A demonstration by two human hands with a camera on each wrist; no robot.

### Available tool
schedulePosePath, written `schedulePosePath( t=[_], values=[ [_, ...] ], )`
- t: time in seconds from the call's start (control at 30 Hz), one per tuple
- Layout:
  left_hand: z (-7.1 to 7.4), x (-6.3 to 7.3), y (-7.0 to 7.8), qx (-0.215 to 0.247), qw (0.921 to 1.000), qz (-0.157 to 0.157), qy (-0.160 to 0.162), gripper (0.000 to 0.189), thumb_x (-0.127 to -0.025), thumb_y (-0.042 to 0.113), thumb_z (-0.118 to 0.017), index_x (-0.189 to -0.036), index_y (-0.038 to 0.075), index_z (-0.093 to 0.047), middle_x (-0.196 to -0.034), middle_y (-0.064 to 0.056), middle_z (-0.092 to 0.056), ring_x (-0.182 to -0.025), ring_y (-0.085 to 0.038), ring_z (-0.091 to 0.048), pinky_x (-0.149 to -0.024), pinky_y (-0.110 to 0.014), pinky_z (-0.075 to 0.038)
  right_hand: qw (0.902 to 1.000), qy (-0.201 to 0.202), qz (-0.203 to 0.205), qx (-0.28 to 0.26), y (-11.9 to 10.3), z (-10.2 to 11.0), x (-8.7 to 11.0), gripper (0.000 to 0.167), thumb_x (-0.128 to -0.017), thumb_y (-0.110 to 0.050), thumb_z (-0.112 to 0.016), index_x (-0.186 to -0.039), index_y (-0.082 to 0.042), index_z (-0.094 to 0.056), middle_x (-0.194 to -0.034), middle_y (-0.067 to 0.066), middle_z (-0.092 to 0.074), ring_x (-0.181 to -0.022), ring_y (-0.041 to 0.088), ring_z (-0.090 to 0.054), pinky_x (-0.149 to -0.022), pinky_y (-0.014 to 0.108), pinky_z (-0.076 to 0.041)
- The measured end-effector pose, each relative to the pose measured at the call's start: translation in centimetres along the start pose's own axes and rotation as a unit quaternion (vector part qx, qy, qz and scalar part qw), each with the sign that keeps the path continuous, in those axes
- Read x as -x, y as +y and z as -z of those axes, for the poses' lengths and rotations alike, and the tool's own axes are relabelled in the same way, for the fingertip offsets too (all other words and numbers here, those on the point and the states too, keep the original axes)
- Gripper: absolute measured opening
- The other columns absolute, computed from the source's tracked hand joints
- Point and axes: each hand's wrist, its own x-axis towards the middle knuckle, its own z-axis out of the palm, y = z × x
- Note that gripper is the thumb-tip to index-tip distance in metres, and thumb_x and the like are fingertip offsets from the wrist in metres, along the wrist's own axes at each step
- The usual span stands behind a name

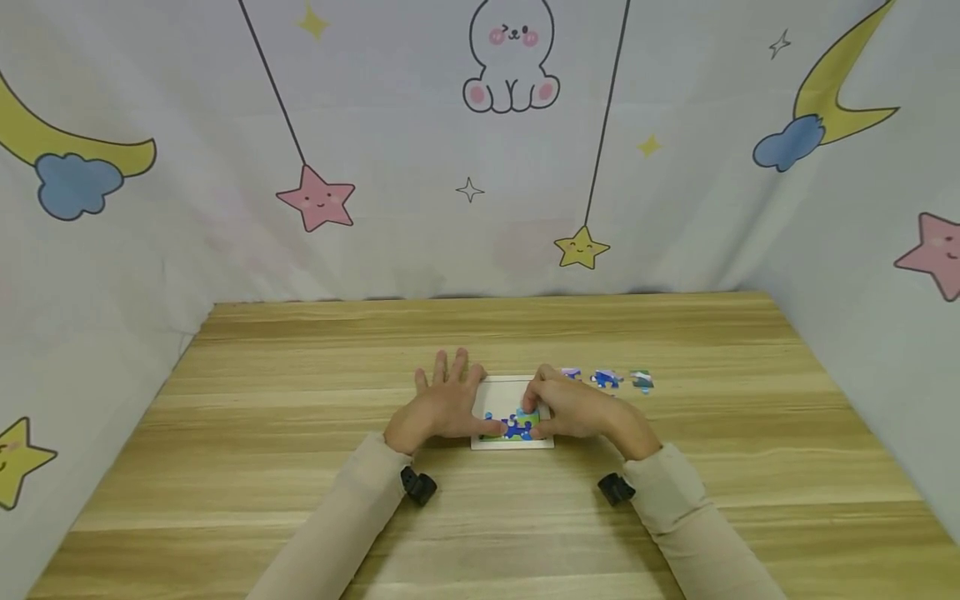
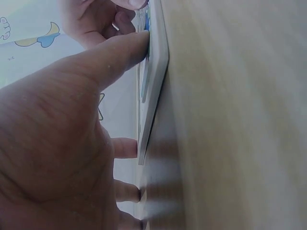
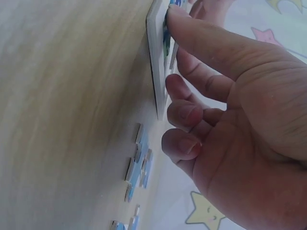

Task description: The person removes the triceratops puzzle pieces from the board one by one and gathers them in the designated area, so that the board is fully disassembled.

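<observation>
A white puzzle tray (image 1: pixel 512 445) lies on the table, its lower part filled with blue and green jigsaw pieces (image 1: pixel 514 428). My left hand (image 1: pixel 444 405) has its fingers spread at the tray's left side, and its thumb presses on the pieces at the lower left. In the left wrist view, one finger touches the tray's edge. My right hand (image 1: pixel 579 407) pinches a green and light-blue puzzle piece (image 1: pixel 529 419) with thumb and index finger at the tray's right side. Its other fingers are curled, as the right wrist view shows.
Right of the tray lie several loose puzzle pieces, among them a blue one (image 1: pixel 606 379) and a green-grey one (image 1: pixel 642 380). The wooden table (image 1: pixel 315 375) meets a white patterned curtain (image 1: pixel 420 233) at the back and sides.
</observation>
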Motion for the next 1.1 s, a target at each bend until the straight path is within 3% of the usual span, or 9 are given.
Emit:
schedulePosePath(
  t=[0.3, 0.53, 0.77, 0.9, 1.1],
  values=[
    [-0.2, -0.1, 0.0, -0.003, 1.0, -0.003, 0.002, 0.09, -0.083, 0.072, -0.065, -0.149, 0.019, -0.036, -0.166, -0.019, 0.001, -0.149, -0.047, 0.008, -0.11, -0.074, -0.002, 0.9997, -0.018, 0.001, -0.017, 0.2, 0.7, 0.5, 0.024, -0.086, -0.016, -0.081, -0.102, -0.009, -0.063, -0.103, 0.001, -0.052, -0.088, 0.013, -0.051, -0.083, 0.03, -0.046],
    [-0.3, -0.2, 0.0, -0.005, 1.0, -0.001, 0.002, 0.092, -0.082, 0.073, -0.064, -0.151, 0.019, -0.035, -0.166, -0.019, 0.002, -0.15, -0.046, 0.009, -0.11, -0.073, -0.003, 0.998, -0.011, 0.008, -0.061, 1.3, 2.5, 1.5, 0.024, -0.088, -0.013, -0.077, -0.102, -0.01, -0.057, -0.093, 0.002, -0.059, -0.073, 0.014, -0.051, -0.064, 0.027, -0.044],
    [-0.3, -0.2, -0.1, -0.006, 0.9999, -0.005, 0.007, 0.094, -0.082, 0.072, -0.065, -0.152, 0.017, -0.034, -0.166, -0.02, 0.0, -0.15, -0.047, 0.005, -0.11, -0.074, -0.004, 0.9957, 0.012, 0.02, -0.09, 3.3, 4.9, 3.5, 0.021, -0.089, -0.006, -0.075, -0.101, -0.007, -0.058, -0.088, 0.003, -0.056, -0.069, 0.017, -0.051, -0.061, 0.028, -0.046],
    [-0.3, -0.1, -0.2, -0.001, 0.9999, -0.009, 0.007, 0.093, -0.082, 0.071, -0.066, -0.15, 0.016, -0.035, -0.166, -0.021, -0.001, -0.149, -0.048, 0.005, -0.11, -0.074, -0.004, 0.9957, 0.018, 0.011, -0.09, 4.7, 6.1, 4.9, 0.018, -0.089, -0.011, -0.076, -0.099, -0.007, -0.061, -0.085, 0.001, -0.059, -0.073, 0.019, -0.054, -0.063, 0.028, -0.046],
    [-0.2, -0.1, -0.2, -0.002, 0.9999, -0.008, 0.006, 0.093, -0.082, 0.071, -0.065, -0.151, 0.017, -0.034, -0.166, -0.02, 0.0, -0.149, -0.047, 0.006, -0.11, -0.074, -0.003, 0.9929, -0.009, -0.015, -0.118, 6.5, 7.4, 6.9, 0.011, -0.098, -0.015, -0.066, -0.096, -0.004, -0.067, -0.083, 0.002, -0.062, -0.073, 0.014, -0.054, -0.066, 0.027, -0.047]
  ],
)
